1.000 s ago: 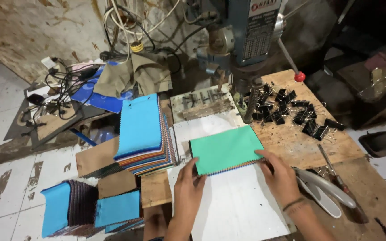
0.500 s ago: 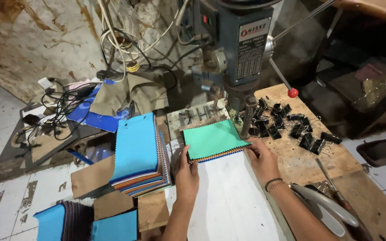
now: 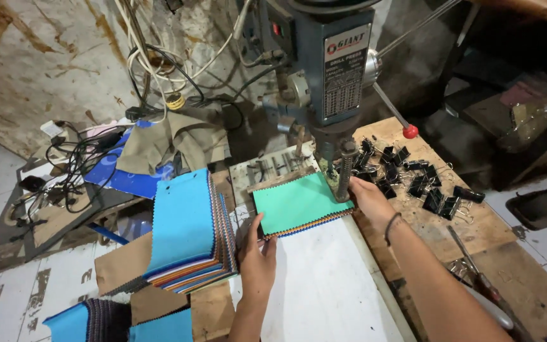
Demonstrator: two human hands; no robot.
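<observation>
Head view: a worn wooden bench (image 3: 451, 221) carries a white board (image 3: 324, 285) at lower centre, under a drill press (image 3: 330, 69) at upper centre. My left hand (image 3: 257, 253) pinches the lower-left corner of the green-topped swatch stack (image 3: 295, 202), thumb on top. My right hand (image 3: 365, 196) presses flat on its right edge, beside the drill spindle. Black binder clips (image 3: 419, 177) lie scattered right of centre. A blue-topped swatch pile (image 3: 188, 228) sits left of centre.
</observation>
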